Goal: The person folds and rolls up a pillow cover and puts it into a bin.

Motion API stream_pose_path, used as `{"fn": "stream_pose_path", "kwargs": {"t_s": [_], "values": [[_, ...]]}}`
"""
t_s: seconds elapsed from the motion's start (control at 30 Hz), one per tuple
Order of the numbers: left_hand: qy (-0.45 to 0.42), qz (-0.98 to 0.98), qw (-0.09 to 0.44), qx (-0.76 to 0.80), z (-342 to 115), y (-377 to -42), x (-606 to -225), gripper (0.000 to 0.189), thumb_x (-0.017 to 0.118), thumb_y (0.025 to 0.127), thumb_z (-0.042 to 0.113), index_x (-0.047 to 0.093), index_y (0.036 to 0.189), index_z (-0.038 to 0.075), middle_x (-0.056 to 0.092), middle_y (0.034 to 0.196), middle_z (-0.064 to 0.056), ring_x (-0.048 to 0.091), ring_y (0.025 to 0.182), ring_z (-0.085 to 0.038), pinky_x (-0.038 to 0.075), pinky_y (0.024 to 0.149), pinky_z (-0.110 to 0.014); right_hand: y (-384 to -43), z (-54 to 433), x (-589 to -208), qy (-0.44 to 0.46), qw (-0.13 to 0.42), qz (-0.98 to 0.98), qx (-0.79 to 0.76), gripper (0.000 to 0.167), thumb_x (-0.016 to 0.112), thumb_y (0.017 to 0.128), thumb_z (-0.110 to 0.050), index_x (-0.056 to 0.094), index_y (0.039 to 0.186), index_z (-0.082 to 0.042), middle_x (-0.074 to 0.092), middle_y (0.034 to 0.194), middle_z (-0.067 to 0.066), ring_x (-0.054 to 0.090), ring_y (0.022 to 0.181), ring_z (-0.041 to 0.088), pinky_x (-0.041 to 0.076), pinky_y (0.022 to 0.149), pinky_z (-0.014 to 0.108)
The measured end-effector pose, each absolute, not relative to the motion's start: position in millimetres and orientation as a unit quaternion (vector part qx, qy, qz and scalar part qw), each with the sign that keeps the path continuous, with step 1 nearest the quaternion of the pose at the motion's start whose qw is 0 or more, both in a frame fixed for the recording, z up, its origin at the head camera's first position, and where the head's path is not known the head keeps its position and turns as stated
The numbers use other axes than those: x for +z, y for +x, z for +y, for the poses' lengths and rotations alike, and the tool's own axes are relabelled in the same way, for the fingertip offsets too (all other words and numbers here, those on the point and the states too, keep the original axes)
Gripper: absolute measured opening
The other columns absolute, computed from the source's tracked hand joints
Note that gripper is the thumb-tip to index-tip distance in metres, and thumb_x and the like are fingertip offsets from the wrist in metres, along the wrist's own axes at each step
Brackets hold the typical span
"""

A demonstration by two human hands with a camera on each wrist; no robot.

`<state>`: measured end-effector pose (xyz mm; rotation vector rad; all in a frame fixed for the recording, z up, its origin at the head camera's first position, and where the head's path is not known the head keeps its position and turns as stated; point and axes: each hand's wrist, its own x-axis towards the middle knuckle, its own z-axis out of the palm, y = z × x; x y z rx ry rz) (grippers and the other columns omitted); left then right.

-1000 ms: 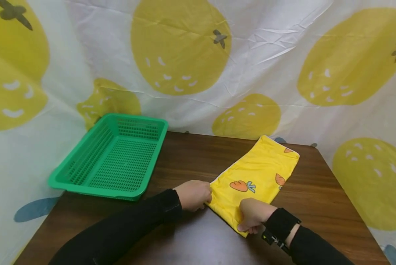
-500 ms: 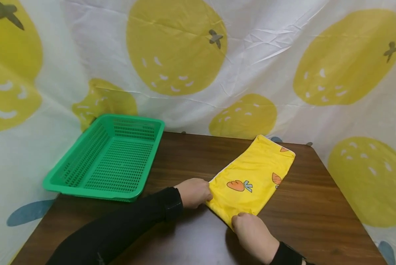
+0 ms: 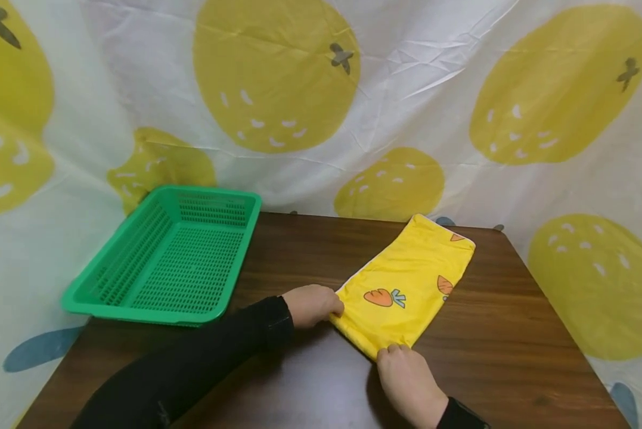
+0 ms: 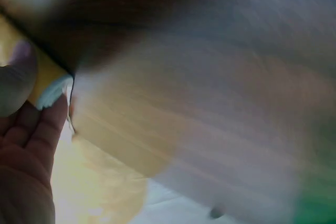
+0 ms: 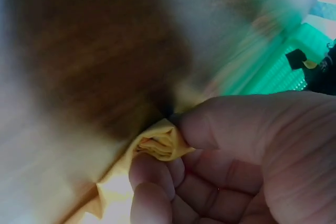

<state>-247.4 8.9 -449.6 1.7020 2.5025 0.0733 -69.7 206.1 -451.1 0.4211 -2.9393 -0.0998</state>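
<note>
Head view: green basket (image 3: 189, 268) stands left of yellow cloth (image 3: 409, 277).

The cloth (image 3: 406, 268), toward the far right corner of the surface (image 3: 508, 339), is yellow and white-edged, with blue-leaved orange carrot prints (image 3: 378, 297). The surface is dark brown wood grain. The basket (image 3: 149, 316), at the far left corner, is green. The backdrop (image 3: 417, 119), behind the far edge, is white with yellow fruit prints (image 3: 275, 77).
</note>
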Motion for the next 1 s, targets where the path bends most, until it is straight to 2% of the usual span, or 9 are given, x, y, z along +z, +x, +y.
{"fn": "stream_pose_path", "kwargs": {"t_s": [0.13,0.3,0.5,0.73,0.83,1.0], "values": [[0.504,0.843,0.138,0.127,13,-263,-446,0.01,0.08,0.094,0.011,0.083,0.103,0.016,0.08,0.097,0.004,0.063,0.083,-0.01,0.057,0.086,-0.026,-70,207,-451,0.14,0.089,-0.984,-0.057,0.02,0.075,0.084,0.004,0.065,0.07,-0.003,0.055,0.066,0.006,0.056,0.061,0.021,0.052,0.057,0.038],[0.467,0.86,0.171,0.113,30,-275,-442,0.003,0.084,0.092,0.014,0.085,0.092,0.017,0.077,0.088,0.006,0.059,0.081,-0.009,0.053,0.083,-0.025,-69,206,-453,0.141,0.116,-0.982,-0.056,0.02,0.079,0.081,0.0,0.065,0.068,-0.004,0.054,0.066,0.005,0.056,0.06,0.021,0.05,0.055,0.038],[0.462,0.868,0.171,0.063,47,-272,-435,0.015,0.087,0.088,0.012,0.077,0.078,0.015,0.062,0.074,0.006,0.054,0.075,-0.011,0.045,0.071,-0.021,-69,207,-457,0.151,0.153,-0.975,-0.05,0.027,0.081,0.079,-0.003,0.06,0.063,-0.007,0.051,0.062,0.003,0.053,0.056,0.02,0.046,0.051,0.036],[0.419,0.898,0.126,0.043,49,-262,-431,0.034,0.093,0.08,0.01,0.065,0.063,0.018,0.058,0.066,0.007,0.054,0.067,-0.011,0.045,0.065,-0.023,-69,206,-454,0.154,0.139,-0.977,-0.058,0.025,0.078,0.08,0.002,0.06,0.066,-0.007,0.054,0.064,0.003,0.055,0.059,0.02,0.048,0.054,0.036],[0.418,0.897,0.137,0.029,49,-258,-429,0.035,0.096,0.076,0.009,0.067,0.059,0.018,0.059,0.062,0.009,0.054,0.064,-0.01,0.045,0.063,-0.021,-69,209,-446,0.152,0.077,-0.985,-0.025,0.029,0.079,0.083,0.0,0.056,0.067,-0.01,0.053,0.063,0.001,0.055,0.058,0.018,0.048,0.053,0.036],[0.44,0.883,0.162,0.007,48,-250,-423,0.033,0.096,0.074,0.008,0.069,0.057,0.017,0.059,0.059,0.01,0.053,0.061,-0.009,0.042,0.058,-0.02,-86,225,-424,0.128,-0.123,-0.981,0.083,0.029,0.081,0.088,-0.006,0.059,0.071,-0.014,0.051,0.063,-0.003,0.047,0.058,0.013,0.042,0.056,0.032]]}}
